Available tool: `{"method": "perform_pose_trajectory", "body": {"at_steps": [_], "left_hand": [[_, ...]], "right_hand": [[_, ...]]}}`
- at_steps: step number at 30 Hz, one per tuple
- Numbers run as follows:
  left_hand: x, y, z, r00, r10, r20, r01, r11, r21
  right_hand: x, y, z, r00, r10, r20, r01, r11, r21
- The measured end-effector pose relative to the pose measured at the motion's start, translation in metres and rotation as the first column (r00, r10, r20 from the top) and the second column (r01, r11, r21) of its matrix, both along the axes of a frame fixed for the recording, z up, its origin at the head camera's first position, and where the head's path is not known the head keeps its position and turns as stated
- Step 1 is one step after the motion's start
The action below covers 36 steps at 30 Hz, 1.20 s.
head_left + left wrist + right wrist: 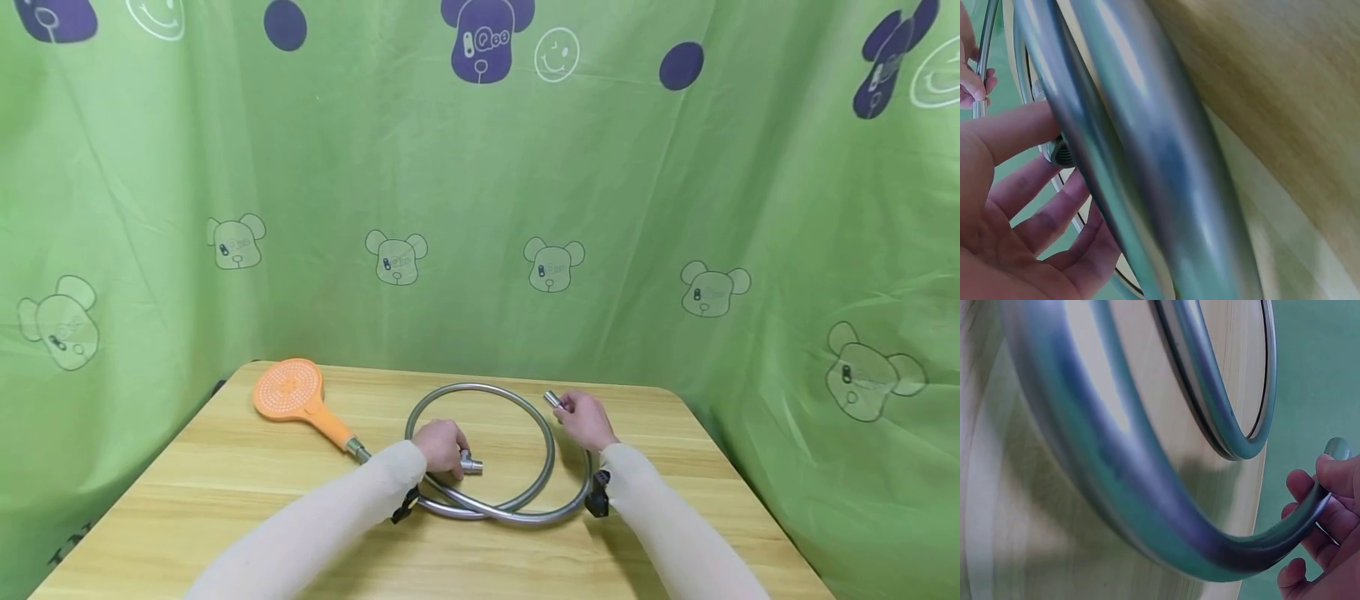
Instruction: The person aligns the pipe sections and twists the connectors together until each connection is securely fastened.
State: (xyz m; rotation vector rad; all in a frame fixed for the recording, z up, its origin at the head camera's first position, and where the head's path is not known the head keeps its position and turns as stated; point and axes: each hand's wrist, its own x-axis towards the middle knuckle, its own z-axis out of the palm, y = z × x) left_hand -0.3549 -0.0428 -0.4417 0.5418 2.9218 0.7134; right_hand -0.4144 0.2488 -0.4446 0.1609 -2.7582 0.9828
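Note:
In the head view my left hand [441,447] pinches a small chrome pipe fitting [472,467] low over the table, inside the loop of a shower hose. The left wrist view shows a dark ridged opening on this fitting [1061,154], partly hidden by the hose. To the right, my right hand [587,421] grips the free end of the silver shower hose [551,454], its shiny connector [552,399] poking out past the fingertips. From that hand the hose [1116,462] curves down to the table. Its other end joins an orange shower head [288,390].
The shower head lies face up at the table's back left. Hose coils cross each other in front of both hands. A light wooden table [247,517] carries everything, and a green printed curtain [472,183] hangs close behind and on both sides.

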Motion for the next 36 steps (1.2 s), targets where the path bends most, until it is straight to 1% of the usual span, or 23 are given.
{"method": "perform_pose_trajectory", "body": {"at_steps": [8, 12, 15, 18, 23, 29, 32, 34, 36], "left_hand": [[-0.008, 0.000, -0.008, 0.999, 0.004, -0.033, -0.005, 1.000, -0.010], [-0.012, 0.000, -0.011, 0.999, 0.004, -0.036, -0.004, 1.000, -0.007], [-0.015, -0.001, -0.011, 0.999, 0.018, -0.030, -0.018, 1.000, 0.008], [-0.018, -0.002, -0.011, 0.999, 0.035, -0.040, -0.035, 0.999, 0.020], [-0.021, -0.004, -0.009, 0.997, 0.052, -0.065, -0.051, 0.998, 0.024], [-0.023, -0.006, -0.005, 0.997, 0.049, -0.054, -0.046, 0.998, 0.053], [-0.027, -0.008, -0.002, 0.995, 0.045, -0.089, -0.042, 0.998, 0.035], [-0.030, -0.008, 0.000, 0.992, 0.041, -0.117, -0.040, 0.999, 0.013], [-0.033, -0.009, 0.003, 0.992, 0.039, -0.120, -0.036, 0.999, 0.024]], "right_hand": [[0.000, -0.002, -0.003, 1.000, 0.006, -0.003, -0.006, 1.000, 0.009], [0.003, -0.005, -0.001, 1.000, 0.016, -0.004, -0.016, 1.000, 0.008], [0.004, -0.007, 0.001, 1.000, 0.030, -0.007, -0.030, 0.999, 0.012], [0.005, -0.009, 0.003, 0.999, 0.044, -0.010, -0.044, 0.999, 0.021], [0.005, -0.011, 0.004, 0.997, 0.072, -0.012, -0.071, 0.997, 0.040], [0.005, -0.015, 0.007, 0.995, 0.094, -0.016, -0.093, 0.993, 0.067], [0.003, -0.018, 0.009, 0.993, 0.114, -0.026, -0.112, 0.990, 0.083], [0.003, -0.021, 0.010, 0.989, 0.142, -0.042, -0.137, 0.986, 0.100], [0.002, -0.023, 0.011, 0.982, 0.177, -0.061, -0.169, 0.978, 0.119]]}}
